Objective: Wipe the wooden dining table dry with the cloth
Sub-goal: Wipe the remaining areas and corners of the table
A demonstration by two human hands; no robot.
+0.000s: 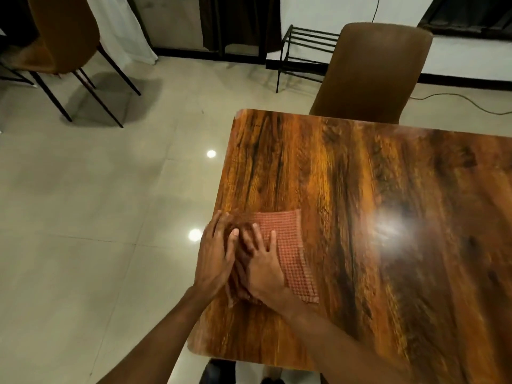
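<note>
A glossy wooden dining table (360, 203) fills the right half of the head view. A reddish checked cloth (291, 250) lies flat on it near the left edge. My left hand (214, 259) presses flat on the cloth's left part, fingers spread, right at the table's edge. My right hand (261, 268) lies flat on the cloth beside it, fingers apart, partly overlapping the left hand's fingers. Both palms press down on the cloth rather than grip it. The image is blurred by motion.
A brown chair (374, 73) stands at the table's far side. Another brown chair (61, 37) on black legs stands at the far left on the tiled floor (83, 203). A black metal rack (304, 51) stands by the back wall. A cable (457, 99) trails on the floor.
</note>
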